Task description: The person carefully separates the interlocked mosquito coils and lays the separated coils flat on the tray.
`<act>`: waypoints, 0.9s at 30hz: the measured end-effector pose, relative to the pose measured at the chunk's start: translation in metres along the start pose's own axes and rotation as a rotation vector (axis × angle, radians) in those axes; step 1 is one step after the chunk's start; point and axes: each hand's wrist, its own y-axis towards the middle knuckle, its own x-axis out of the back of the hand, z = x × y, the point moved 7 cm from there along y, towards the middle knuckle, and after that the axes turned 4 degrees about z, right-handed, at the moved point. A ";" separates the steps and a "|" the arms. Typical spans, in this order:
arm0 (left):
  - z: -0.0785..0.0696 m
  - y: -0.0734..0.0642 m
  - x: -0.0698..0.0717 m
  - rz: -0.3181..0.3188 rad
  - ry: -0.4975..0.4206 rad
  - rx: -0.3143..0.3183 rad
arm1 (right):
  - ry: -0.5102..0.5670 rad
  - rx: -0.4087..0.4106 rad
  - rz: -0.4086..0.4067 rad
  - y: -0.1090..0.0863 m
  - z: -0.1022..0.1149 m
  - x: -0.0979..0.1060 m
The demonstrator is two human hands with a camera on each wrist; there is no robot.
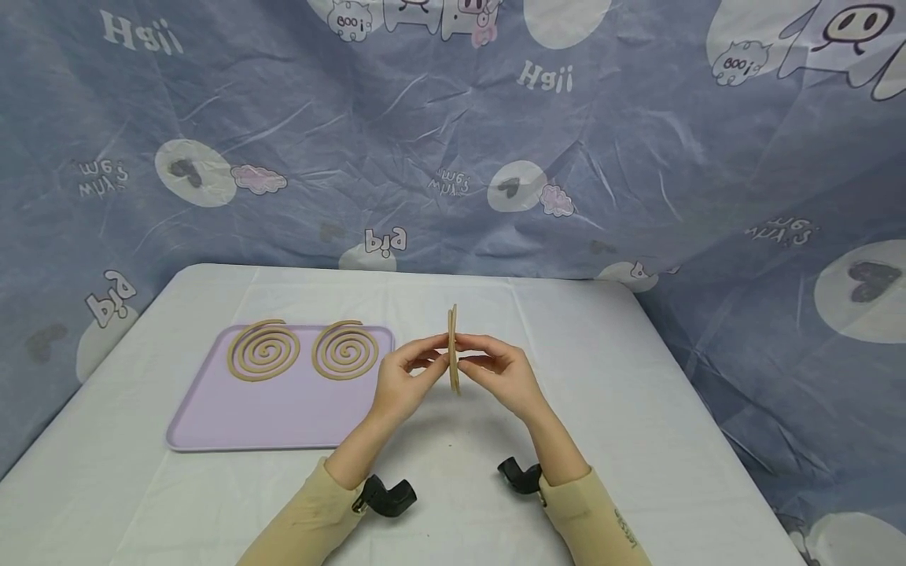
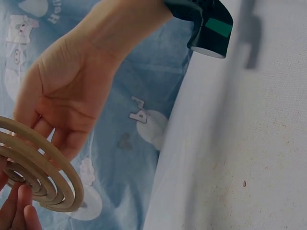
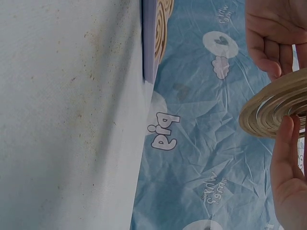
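Observation:
Both hands hold a tan mosquito coil [image 1: 454, 322] upright above the table, and the head view sees it edge-on. My left hand [image 1: 406, 379] pinches it from the left side, thumb below and fingers above. On the opposite face, my right hand [image 1: 504, 376] pinches it in the same way. Its spiral rings show in the left wrist view, where the coil [image 2: 78, 187] sits between the two hands. Whether it is one coil or two nested together, I cannot tell. Two more mosquito coils, a left one [image 1: 292, 346] and a right one [image 1: 375, 351], lie on a purple tray [image 1: 262, 420].
The tray stands left of the hands on a white-covered table [image 1: 637, 440]. A blue printed cloth [image 1: 396, 118] hangs behind and along the right side. Small brown crumbs dot the tabletop in both wrist views. Each wrist carries a black camera mount [image 1: 389, 499].

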 end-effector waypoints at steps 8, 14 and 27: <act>-0.001 0.000 -0.001 -0.011 -0.007 0.008 | -0.028 -0.020 -0.022 -0.001 -0.003 0.004; 0.001 -0.001 -0.002 -0.003 -0.012 0.046 | -0.036 -0.001 -0.018 -0.002 -0.003 0.005; 0.001 -0.001 0.000 -0.010 -0.005 0.059 | -0.139 0.107 -0.076 -0.001 0.031 -0.002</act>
